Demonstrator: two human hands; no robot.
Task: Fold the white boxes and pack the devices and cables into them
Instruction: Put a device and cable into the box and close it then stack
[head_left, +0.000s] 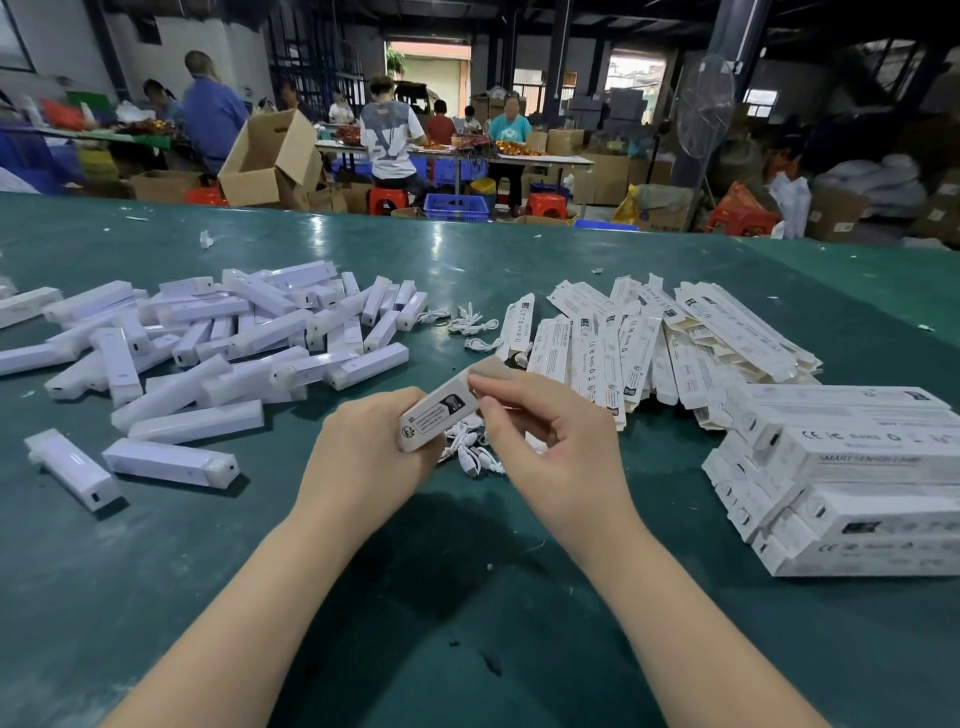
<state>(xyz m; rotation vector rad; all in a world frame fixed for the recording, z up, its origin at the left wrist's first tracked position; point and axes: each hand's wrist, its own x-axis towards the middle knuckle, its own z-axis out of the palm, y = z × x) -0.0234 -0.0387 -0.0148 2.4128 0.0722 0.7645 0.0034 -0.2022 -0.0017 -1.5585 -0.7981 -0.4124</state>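
- Long white printed cardboard box (441, 410) is held just above the green worktop (467, 597), over a small heap of coiled white cables (470, 449).
- Left hand (363, 457) wraps the box's near end; right hand (540, 426) pinches the far-end flap.
- Judgement: closing the end. Best keep the left grip firm and square, crease the flap along its fold, then tuck.
- Long axis runs near-left to far-right; the flap end points away from the person.
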